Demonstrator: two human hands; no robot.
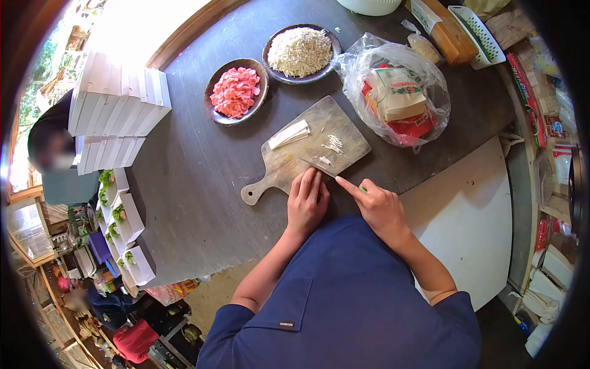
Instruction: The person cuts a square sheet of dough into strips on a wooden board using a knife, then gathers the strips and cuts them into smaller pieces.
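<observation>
My right hand [380, 208] grips a knife [319, 168] with a green handle, its index finger stretched along the top. The blade lies low over the wooden cutting board [284, 165], just beyond the fingertips of my left hand [307, 200]. Those fingers are bent and pressed together at the board's near edge; what they hold down is hidden. Small pale cut pieces [326, 161] lie beside the blade. Farther up the board are thin white shreds [332, 144] and a few flat whitish strips [289, 134].
Beyond the board stand a bowl of pink slices [235, 92] and a bowl of white shreds [300, 52]. A plastic bag [393, 92] holds packets. White boxes [120, 101] are stacked at left, with open boxes of greens [128, 218] below. Other people [52, 132] are at left.
</observation>
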